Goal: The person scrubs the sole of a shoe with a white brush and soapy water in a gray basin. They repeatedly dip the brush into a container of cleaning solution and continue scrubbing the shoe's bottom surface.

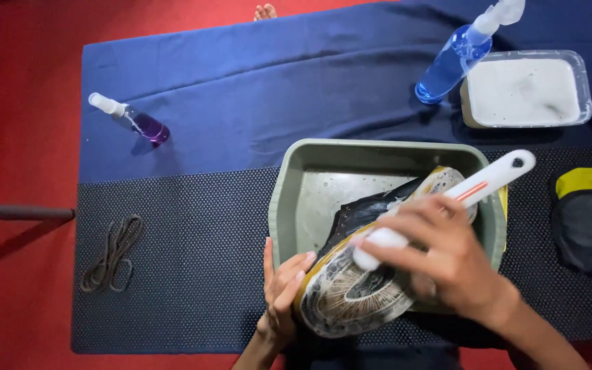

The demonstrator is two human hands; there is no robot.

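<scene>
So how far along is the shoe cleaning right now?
Done: the laces lie off the shoe on the mat, and the sole is already soapy. In hand: the left hand steadies the shoe over the grey basin while the right hand presses the white brush on the sole. Left: suds unrinsed; a second shoe waits at right.

Home floor, red carpet (22, 103), blue cloth (255, 89)
</scene>
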